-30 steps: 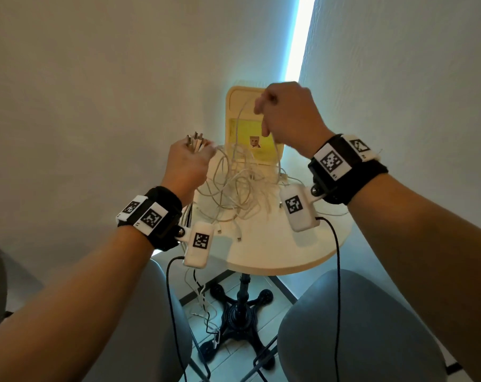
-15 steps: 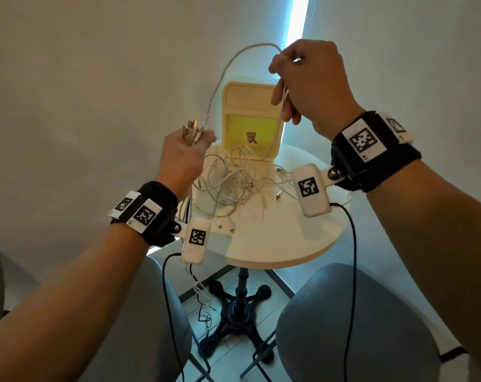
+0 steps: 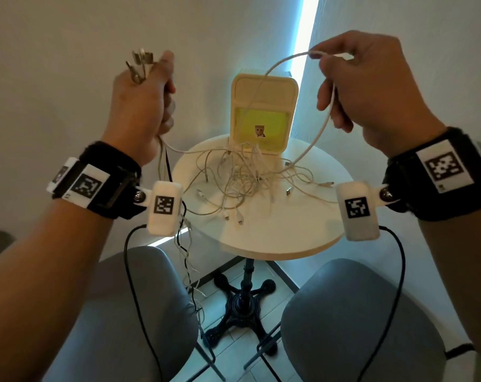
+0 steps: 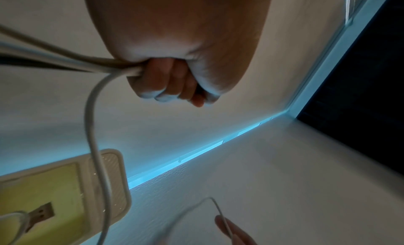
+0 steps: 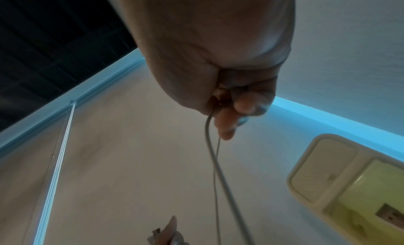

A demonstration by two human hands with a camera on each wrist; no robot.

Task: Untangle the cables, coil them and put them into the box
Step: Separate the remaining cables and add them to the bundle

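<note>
Holding: left hand (image 3: 140, 106) fists bunched plugs (image 3: 140, 60); right hand (image 3: 363, 86) pinches one cable (image 3: 316, 139) above table (image 3: 302, 238) tangle (image 3: 242, 183), before box (image 3: 262, 106). Cables: light, limp, snag-prone; best taken near plug ends.

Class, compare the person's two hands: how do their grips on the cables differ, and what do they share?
The left hand grips a bundle of several cables in a closed fist, plugs sticking out above; the right hand pinches a single white cable that arcs down to the tangle on the table. Both are raised above the table and wear marker wristbands.
</note>
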